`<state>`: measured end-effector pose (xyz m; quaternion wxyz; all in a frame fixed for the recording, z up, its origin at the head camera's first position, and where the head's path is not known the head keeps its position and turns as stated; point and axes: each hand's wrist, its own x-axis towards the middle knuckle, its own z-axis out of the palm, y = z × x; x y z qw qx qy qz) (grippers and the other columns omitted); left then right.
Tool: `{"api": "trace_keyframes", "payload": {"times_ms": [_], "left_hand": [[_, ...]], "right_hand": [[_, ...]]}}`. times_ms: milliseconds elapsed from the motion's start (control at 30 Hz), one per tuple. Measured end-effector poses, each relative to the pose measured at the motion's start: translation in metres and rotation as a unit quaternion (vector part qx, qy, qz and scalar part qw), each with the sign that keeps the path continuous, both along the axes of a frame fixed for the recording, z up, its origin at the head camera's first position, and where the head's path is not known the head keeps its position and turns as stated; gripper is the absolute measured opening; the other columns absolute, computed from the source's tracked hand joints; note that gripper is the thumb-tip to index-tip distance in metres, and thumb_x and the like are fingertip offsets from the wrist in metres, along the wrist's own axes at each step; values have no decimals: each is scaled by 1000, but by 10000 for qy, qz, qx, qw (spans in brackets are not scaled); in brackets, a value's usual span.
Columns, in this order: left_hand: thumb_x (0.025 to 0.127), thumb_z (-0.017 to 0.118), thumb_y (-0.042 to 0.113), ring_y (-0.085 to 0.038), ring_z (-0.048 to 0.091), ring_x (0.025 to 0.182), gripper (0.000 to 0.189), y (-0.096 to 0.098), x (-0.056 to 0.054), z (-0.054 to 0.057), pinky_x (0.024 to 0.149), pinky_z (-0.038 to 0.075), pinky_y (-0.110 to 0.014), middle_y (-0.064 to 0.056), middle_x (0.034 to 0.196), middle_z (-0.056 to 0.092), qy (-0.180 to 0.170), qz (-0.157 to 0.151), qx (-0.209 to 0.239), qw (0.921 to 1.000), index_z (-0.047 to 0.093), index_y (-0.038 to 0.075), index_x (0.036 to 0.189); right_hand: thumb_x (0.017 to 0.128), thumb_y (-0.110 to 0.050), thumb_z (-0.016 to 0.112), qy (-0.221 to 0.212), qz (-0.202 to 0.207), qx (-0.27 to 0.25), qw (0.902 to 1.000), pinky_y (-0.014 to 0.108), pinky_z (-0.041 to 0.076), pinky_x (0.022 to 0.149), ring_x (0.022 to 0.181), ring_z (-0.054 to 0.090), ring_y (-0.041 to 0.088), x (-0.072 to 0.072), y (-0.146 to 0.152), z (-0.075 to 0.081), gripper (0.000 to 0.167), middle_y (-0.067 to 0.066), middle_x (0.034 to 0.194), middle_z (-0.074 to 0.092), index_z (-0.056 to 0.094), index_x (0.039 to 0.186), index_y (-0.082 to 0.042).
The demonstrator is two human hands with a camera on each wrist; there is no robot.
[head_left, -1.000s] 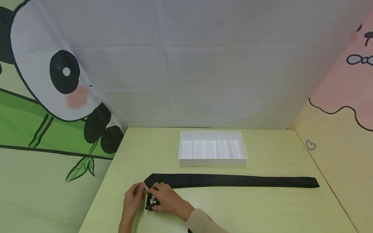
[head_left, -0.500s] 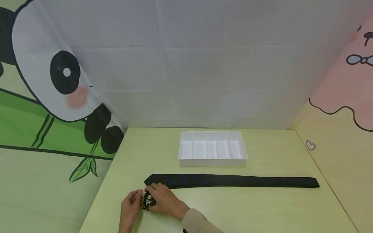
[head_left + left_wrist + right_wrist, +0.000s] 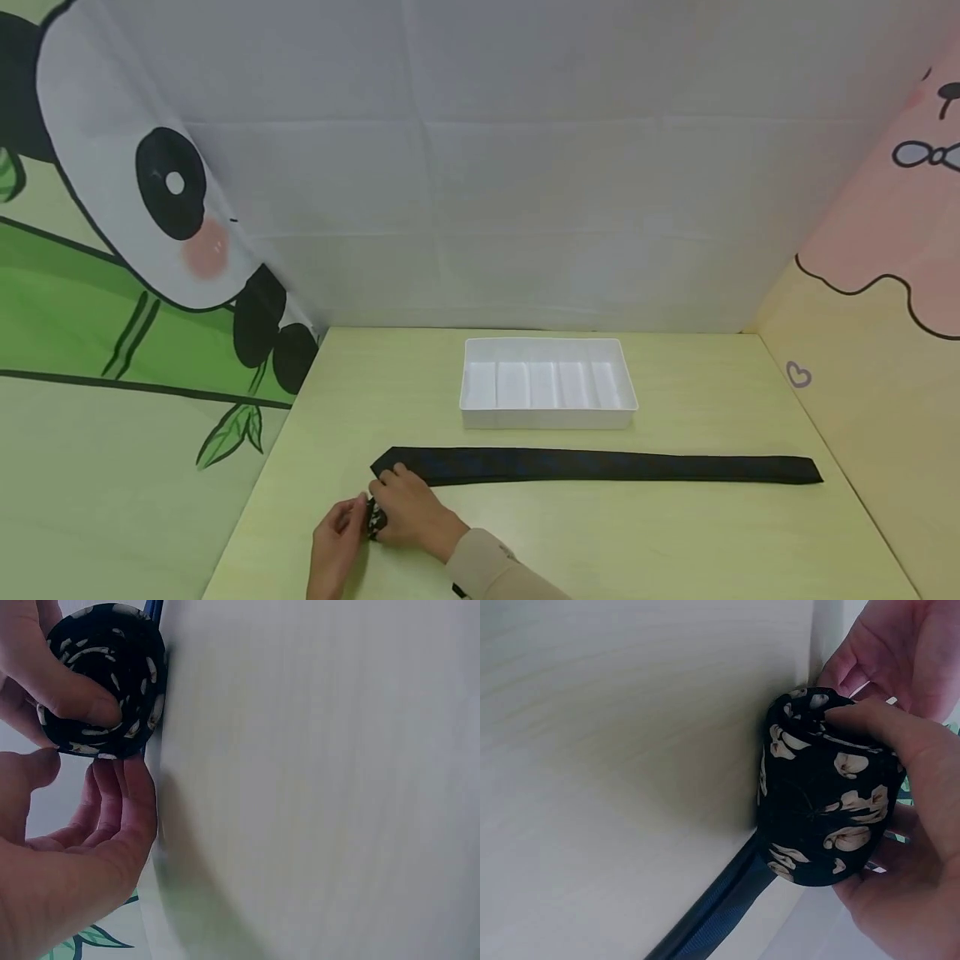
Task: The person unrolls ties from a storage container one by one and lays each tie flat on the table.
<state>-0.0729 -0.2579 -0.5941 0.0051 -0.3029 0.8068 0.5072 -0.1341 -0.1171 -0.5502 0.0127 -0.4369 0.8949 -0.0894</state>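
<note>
A black roll of cloth with pale flower print, wound up in a spiral point(image 3: 139, 690), stands at the table's left front. My right hand point(image 3: 411, 510) grips this floral roll point(image 3: 825, 802), its thumb point(image 3: 859, 716) pressed in at the open end of the coil. Close on the left is my left hand point(image 3: 335, 542), with its fingertips point(image 3: 137, 769) touching the roll's edge in the left wrist view. Just beyond both hands a plain dark necktie point(image 3: 600, 464) lies flat across the table, pointed end at left, partly overlapped by the right hand in the head view.
Behind the necktie a white tray point(image 3: 547, 419) with several narrow compartments stands on the pale table point(image 3: 675, 542). A white cloth wall point(image 3: 525, 208) closes off the back, and printed panels line both sides. A small black piece shows beneath the right sleeve point(image 3: 491, 567).
My right hand has shifted left with the floral roll, which now shows less beside it. The left hand has drawn back slightly toward me. The necktie and tray have stayed put.
</note>
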Motion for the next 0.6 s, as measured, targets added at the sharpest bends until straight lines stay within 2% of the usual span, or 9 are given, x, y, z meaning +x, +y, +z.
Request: {"api": "trace_keyframes", "payload": {"times_ms": [233, 400, 600], "left_hand": [[104, 57, 44, -24, 66, 97, 50, 0, 2, 2, 70, 51, -21, -17, 111, 70, 124, 15, -15, 9999, 62, -2, 123], [105, 59, 28, -15, 65, 86, 35, -2, 4, 1, 66, 49, -19, -15, 103, 72, 331, 40, -112, 9994, 64, -4, 119], [101, 64, 16, -11, 64, 74, 27, -5, 6, 3, 60, 49, -21, -14, 93, 73, 510, -49, -322, 9982, 63, -7, 116]], "right_hand": [[81, -49, 85, 172, -16, 341, 9993, 21, 41, 84, 93, 47, 9, 0, -7, 2, 49, -7, 109, 65, 70, 119, -21], [81, -51, 85, 371, -35, 479, 9982, 23, 42, 84, 93, 47, 10, 3, -11, 1, 56, -7, 112, 64, 67, 124, -21], [79, -47, 88, 205, -110, 331, 9992, 23, 43, 83, 90, 50, 10, 5, -12, 2, 65, -5, 110, 64, 56, 127, -16]]}}
